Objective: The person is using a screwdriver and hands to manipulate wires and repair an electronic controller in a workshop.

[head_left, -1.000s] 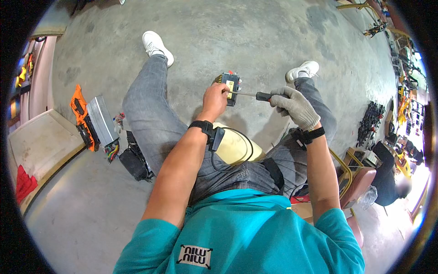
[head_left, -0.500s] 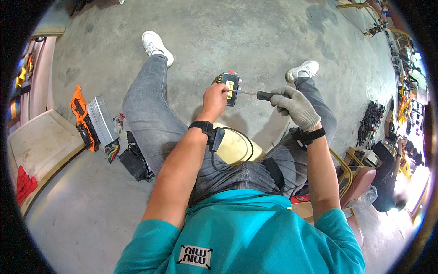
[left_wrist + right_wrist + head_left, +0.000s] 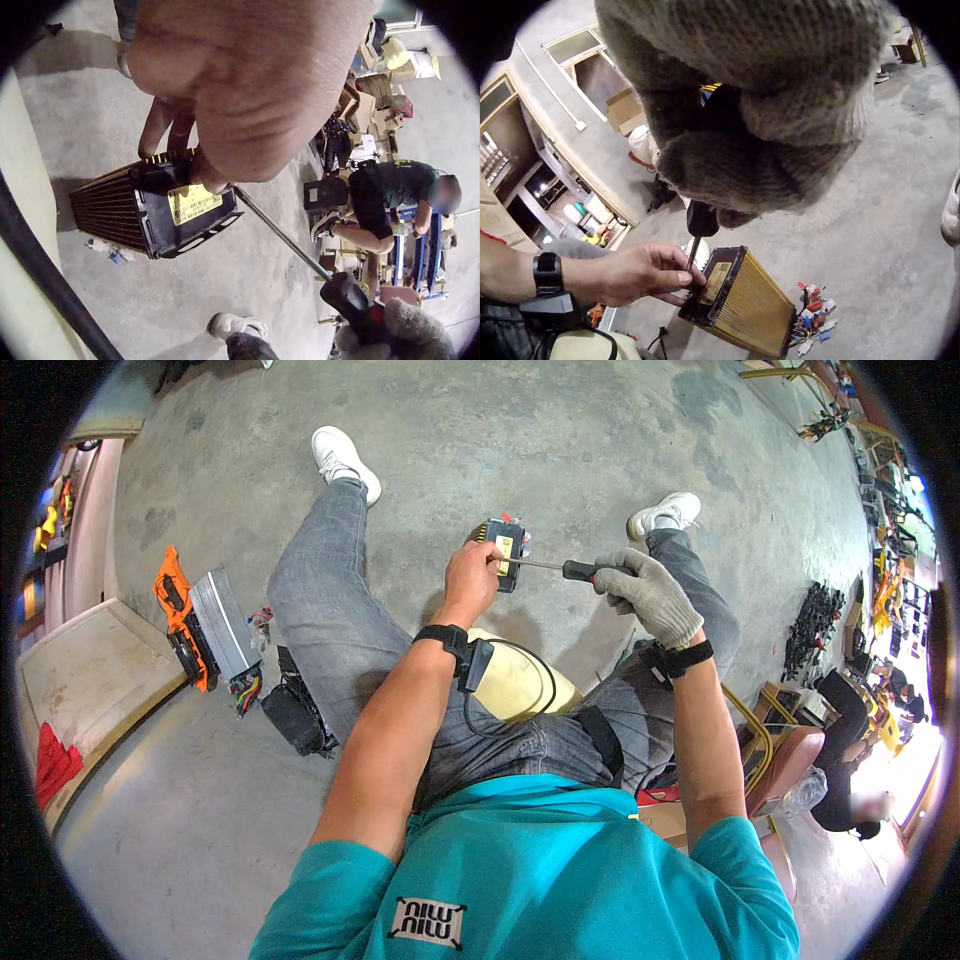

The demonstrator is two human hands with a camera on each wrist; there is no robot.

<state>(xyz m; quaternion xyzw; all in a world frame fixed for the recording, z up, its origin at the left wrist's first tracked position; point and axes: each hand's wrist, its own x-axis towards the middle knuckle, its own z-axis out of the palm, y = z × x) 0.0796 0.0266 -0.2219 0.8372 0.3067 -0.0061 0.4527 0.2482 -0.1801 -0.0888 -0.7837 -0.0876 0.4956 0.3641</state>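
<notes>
A finned box (image 3: 180, 206) with a black end plate and a yellow label is held by my bare left hand (image 3: 471, 582), its fingers curled over the plate's edge. My right hand (image 3: 650, 596), in a grey knitted glove, grips the dark handle of a screwdriver (image 3: 578, 571). The metal shaft runs across to my left fingertips, and its tip meets the edge of the end plate in the left wrist view. Colourful connectors (image 3: 815, 319) hang at the far end of the box in the right wrist view.
A pale yellow surface (image 3: 520, 682) lies between my thighs, with a black cable over it. Orange and silver parts (image 3: 222, 622) stand at the left beside a low board (image 3: 95, 670). Another person (image 3: 390, 199) crouches amid clutter at the right.
Both my hands, the screwdriver and the box look almost unmoved. At the far right, the other person has shifted posture.
</notes>
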